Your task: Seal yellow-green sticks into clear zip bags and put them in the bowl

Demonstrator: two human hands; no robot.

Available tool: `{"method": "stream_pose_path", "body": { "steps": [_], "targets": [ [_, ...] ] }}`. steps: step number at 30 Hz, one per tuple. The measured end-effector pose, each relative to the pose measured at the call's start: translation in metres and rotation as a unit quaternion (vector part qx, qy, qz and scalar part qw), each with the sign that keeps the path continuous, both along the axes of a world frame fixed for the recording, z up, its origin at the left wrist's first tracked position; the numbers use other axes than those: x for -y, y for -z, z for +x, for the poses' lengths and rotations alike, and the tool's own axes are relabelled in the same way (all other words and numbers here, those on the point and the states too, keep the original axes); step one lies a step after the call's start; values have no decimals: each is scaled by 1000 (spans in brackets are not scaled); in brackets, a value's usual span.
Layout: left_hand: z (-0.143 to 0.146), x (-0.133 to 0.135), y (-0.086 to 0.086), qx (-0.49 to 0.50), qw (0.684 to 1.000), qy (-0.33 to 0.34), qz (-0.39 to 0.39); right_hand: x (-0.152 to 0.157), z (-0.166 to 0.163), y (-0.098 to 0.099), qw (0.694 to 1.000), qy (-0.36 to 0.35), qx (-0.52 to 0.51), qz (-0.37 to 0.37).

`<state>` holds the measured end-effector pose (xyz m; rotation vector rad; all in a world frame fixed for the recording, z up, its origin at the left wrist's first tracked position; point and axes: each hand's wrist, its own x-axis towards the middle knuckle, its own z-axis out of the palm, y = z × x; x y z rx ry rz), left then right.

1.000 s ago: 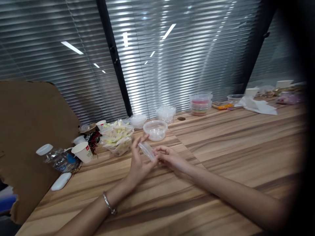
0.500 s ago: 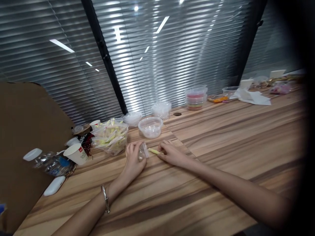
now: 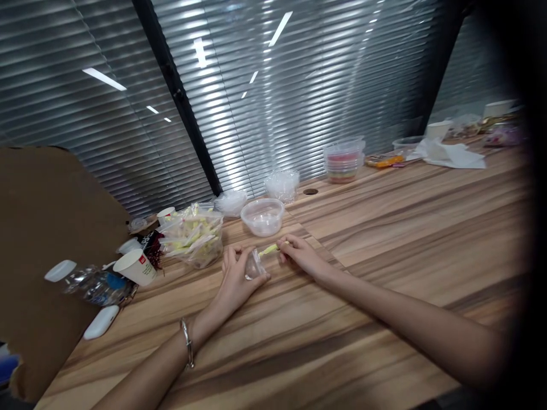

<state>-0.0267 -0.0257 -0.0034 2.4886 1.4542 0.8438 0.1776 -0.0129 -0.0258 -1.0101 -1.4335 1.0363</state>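
My left hand [image 3: 237,280] rests on the wooden table [image 3: 384,239] with its fingers curled round a small clear plastic wrapper [image 3: 253,266]. My right hand [image 3: 299,255] lies just to the right and pinches the far end of a thin yellow-green stick [image 3: 269,249], whose other end sits in the wrapper. An empty clear round tub [image 3: 262,216] stands just beyond both hands. Left of it is a clear container heaped with wrapped yellow sticks [image 3: 194,238].
At the left lie a paper cup [image 3: 135,267], a tipped water bottle [image 3: 85,283], a white case [image 3: 101,322] and a brown cardboard sheet [image 3: 47,228]. Stacks of clear cups [image 3: 281,184] and filled tubs [image 3: 343,160] line the window blinds. White paper [image 3: 448,155] lies far right.
A second ago both hands held a clear lid raised off the table. Now the hands are down on the table, the left on a wrapper, the right on a yellow stick.
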Motion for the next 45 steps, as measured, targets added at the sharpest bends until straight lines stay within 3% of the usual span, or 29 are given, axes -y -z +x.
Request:
{"method": "stream_pose_path", "body": {
  "steps": [4, 7, 8, 9, 12, 14, 16, 18, 24, 29, 37, 45],
  "targets": [
    [-7, 0, -2, 54, 998, -14, 2, 2, -1, -5, 999, 14, -36, -9],
    [-8, 2, -5, 217, 969, 54, -103, 5, -3, -8, 996, 23, -67, -51],
    [-7, 4, -6, 300, 935, 86, -167, 7, -4, -9, 995, 28, -74, -64],
    [-5, 7, -8, 388, 882, 113, -244, 8, -4, -10, 994, 31, -82, -72],
    [1, 19, -12, 557, 666, 148, -474, 12, -6, -13, 992, 26, -106, -68],
    [3, 25, -15, 606, 552, 114, -561, 14, -7, -15, 991, 18, -115, -63],
    [2, 27, -18, 623, 487, 88, -607, 17, -7, -16, 990, 10, -119, -69],
    [0, 26, -18, 627, 458, 96, -623, 20, -8, -17, 989, -3, -126, -73],
    [0, 27, -14, 605, 480, 136, -620, 23, -6, -17, 988, -6, -147, -38],
    [1, 28, -14, 596, 479, 155, -626, 18, -2, -14, 989, 12, -141, -32],
    [0, 28, -12, 563, 510, 176, -627, 14, 1, -11, 984, 33, -165, -65],
    [0, 27, -8, 555, 519, 180, -625, 21, -4, -15, 988, -51, -128, -63]
  ]
}}
